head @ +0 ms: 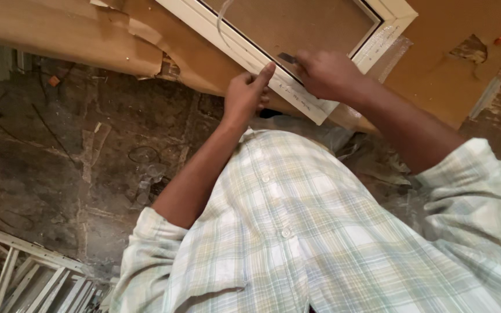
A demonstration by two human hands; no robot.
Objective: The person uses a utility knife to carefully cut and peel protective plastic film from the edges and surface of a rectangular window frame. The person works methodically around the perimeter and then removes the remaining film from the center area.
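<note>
a head camera looks down over a pale plaid shirt (320, 232) at two bare hands working on a white frame (244, 49) that lies on a brown board table (436, 58). the frame sits at twelve o'clock from the body, its near rail running long from about ten o'clock down to four o'clock, ending in a cut end close to the hands. the left hand (244, 95) is at eleven o'clock, fingers curled, with one finger stretched out and pressed on the rail's near edge. the right hand (326, 72) is at one o'clock, lying on the rail and pinching a small dark tool (288, 58) whose tip touches the frame's inner groove; it is the nearer hand to that groove. there is faint handwriting on the rail beneath the right hand. clear plastic wrap (387, 43) clings to the frame's corner at one o'clock. white offcuts (36, 278) lie on the dirty floor (59, 156) at eight o'clock.
</note>
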